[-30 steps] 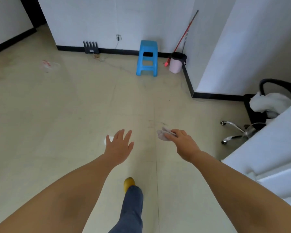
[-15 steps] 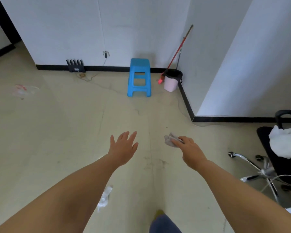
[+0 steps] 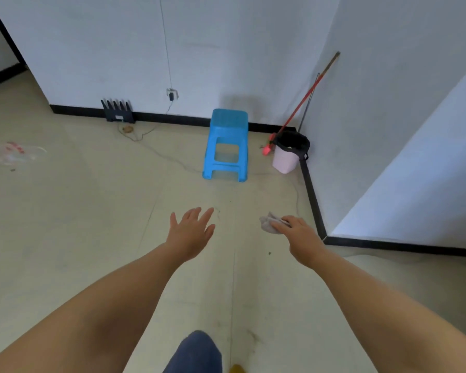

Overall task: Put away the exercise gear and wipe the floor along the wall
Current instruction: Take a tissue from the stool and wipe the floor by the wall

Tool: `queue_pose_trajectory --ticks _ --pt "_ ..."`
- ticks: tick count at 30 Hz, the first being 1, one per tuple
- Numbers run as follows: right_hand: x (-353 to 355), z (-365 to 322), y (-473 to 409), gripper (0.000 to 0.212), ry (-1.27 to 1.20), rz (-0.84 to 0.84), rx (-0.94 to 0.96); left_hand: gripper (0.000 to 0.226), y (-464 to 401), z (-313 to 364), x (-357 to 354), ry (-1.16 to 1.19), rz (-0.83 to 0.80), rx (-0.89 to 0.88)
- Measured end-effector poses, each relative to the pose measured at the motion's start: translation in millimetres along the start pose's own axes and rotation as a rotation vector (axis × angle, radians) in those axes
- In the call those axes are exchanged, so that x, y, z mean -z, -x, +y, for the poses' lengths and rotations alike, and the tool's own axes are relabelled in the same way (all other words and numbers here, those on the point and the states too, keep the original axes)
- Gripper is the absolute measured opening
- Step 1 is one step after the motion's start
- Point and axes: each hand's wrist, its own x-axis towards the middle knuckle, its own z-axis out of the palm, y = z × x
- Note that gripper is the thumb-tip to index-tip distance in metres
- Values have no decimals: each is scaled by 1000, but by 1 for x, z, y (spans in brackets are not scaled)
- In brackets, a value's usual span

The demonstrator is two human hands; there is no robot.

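My right hand is stretched out in front of me and grips a small crumpled grey cloth, which sticks out past the fingers. My left hand is held out beside it with fingers spread and holds nothing. Both hands hover above the beige floor. Ahead runs the white wall with a black baseboard. No exercise gear shows in this view.
A blue plastic stool stands near the wall. A pink bin with a black liner and a red-handled broom fill the corner. A black router with a cable sits by the baseboard. Clear plastic litter lies far left.
I have walked forward toward the corner. The stool, bin and wall look closer. The office chair and the white scrap on the floor have dropped out of view. My hands keep their pose.
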Motion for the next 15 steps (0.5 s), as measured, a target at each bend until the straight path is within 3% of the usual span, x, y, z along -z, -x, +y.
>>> queue_pose_trajectory --ticks 9,15 --pt "19 58 -235 76 -33 20 33 53 -222 -39 19 41 -64 58" --pt "55 83 -399 76 -127 129 -30 52 -402 -88 85 -46 -20 28"
